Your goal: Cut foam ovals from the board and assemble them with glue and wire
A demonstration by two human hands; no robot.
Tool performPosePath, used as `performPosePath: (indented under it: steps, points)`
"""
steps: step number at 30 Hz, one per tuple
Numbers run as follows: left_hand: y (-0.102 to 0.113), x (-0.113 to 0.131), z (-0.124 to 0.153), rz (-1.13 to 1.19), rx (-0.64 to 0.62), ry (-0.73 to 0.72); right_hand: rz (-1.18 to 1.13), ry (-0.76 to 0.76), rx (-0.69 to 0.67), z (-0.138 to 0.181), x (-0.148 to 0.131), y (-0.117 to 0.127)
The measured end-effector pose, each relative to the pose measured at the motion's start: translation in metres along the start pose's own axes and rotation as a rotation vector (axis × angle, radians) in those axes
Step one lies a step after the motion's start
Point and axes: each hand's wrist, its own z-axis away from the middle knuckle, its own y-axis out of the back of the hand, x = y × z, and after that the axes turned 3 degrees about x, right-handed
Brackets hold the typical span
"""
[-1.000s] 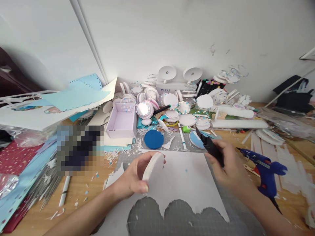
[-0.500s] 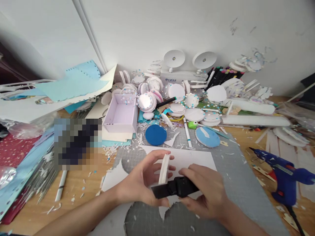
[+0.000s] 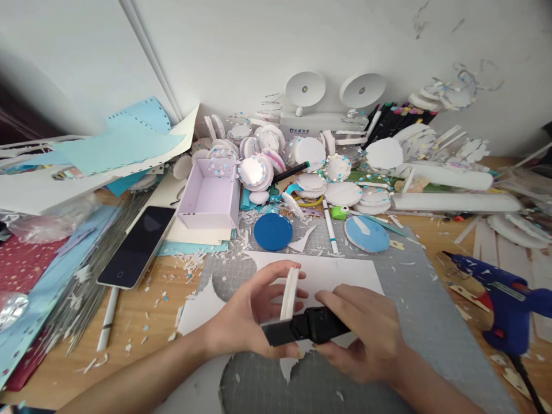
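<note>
My left hand (image 3: 245,313) holds a thin white foam disc (image 3: 289,292) upright on its edge, fingers curled round it. My right hand (image 3: 364,336) grips a black utility knife (image 3: 302,329) that lies across the lower edge of the disc, its tip pointing left. Both hands work just above a white foam sheet (image 3: 340,273) with cut-out curves, which lies on a grey cutting mat (image 3: 414,310).
A phone (image 3: 137,245) lies at the left by stacked coloured paper (image 3: 52,253). A blue disc (image 3: 272,232), a light-blue disc (image 3: 367,234), a lilac box (image 3: 210,200) and several white discs crowd the back. A blue glue gun (image 3: 500,293) rests at the right.
My right hand brought the knife from the right across to the disc. My left hand turned the disc upright on its edge. The view shifted slightly.
</note>
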Motion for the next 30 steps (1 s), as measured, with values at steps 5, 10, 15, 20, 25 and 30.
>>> performPosePath:
  steps: [5,10,15,20,25,30]
  points:
    - [0.000,0.002,0.001,0.015,0.002,0.010,0.012,-0.011,0.010,0.000,0.003,0.002]
    - [-0.001,0.005,0.000,0.052,-0.008,0.038,0.046,-0.020,0.024,0.000,0.005,0.003]
    - [-0.006,0.008,0.001,0.088,-0.028,0.047,0.054,-0.002,0.008,0.001,0.006,0.003]
    - [-0.007,0.010,0.001,0.140,-0.045,0.048,0.101,-0.028,0.015,0.004,0.013,0.005]
    - [-0.006,0.013,0.001,0.171,-0.020,0.048,0.159,-0.043,0.052,0.005,0.021,0.007]
    - [-0.006,0.011,0.000,0.075,-0.004,0.031,0.074,-0.062,0.025,0.001,0.009,0.004]
